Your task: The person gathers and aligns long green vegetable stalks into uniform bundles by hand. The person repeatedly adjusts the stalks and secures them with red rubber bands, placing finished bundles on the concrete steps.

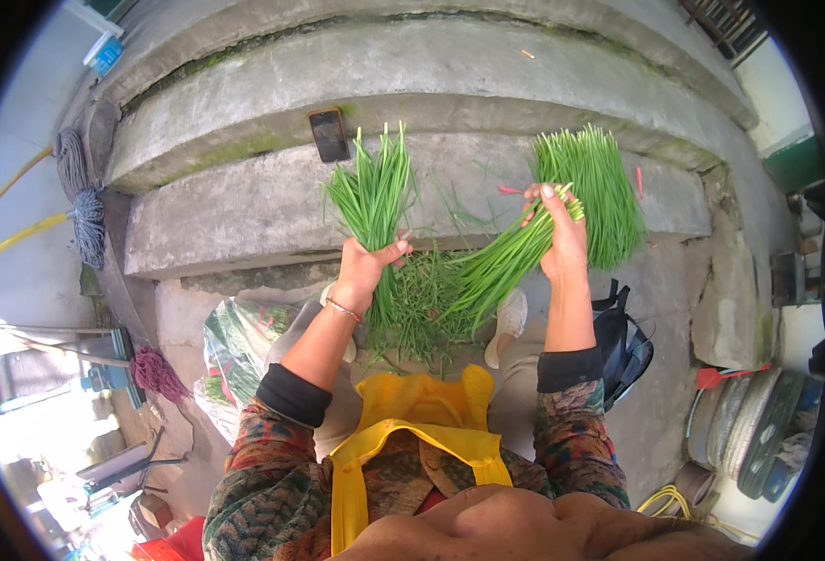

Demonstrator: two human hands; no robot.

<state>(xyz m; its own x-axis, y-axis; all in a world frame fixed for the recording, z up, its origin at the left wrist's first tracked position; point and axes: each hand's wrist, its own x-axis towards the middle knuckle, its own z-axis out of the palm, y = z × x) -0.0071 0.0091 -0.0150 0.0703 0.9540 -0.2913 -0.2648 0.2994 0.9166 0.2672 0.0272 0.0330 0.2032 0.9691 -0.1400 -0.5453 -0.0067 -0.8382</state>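
My left hand point(374, 263) is closed around a bunch of long green stalks point(377, 193), which look like garlic chives, their tips fanning up over the concrete step point(244, 203). In my right hand point(560, 231) is another bunch point(511, 259), its pale cut ends by my thumb and its leaves hanging down to the left. Beside that hand, partly behind it, a large pile of stalks point(602, 196) lies on the step. Loose green trimmings point(433, 301) cover the ground between my shoes. Two red strips, one point(638, 182) right of the pile, lie on the step.
A smartphone point(329, 135) leans against the riser behind the step. On the ground at left stands a clear plastic bag point(240, 343) with greens inside; at right lies a dark backpack point(619, 343). Mops point(86, 224) are at far left, tires point(749, 421) at far right.
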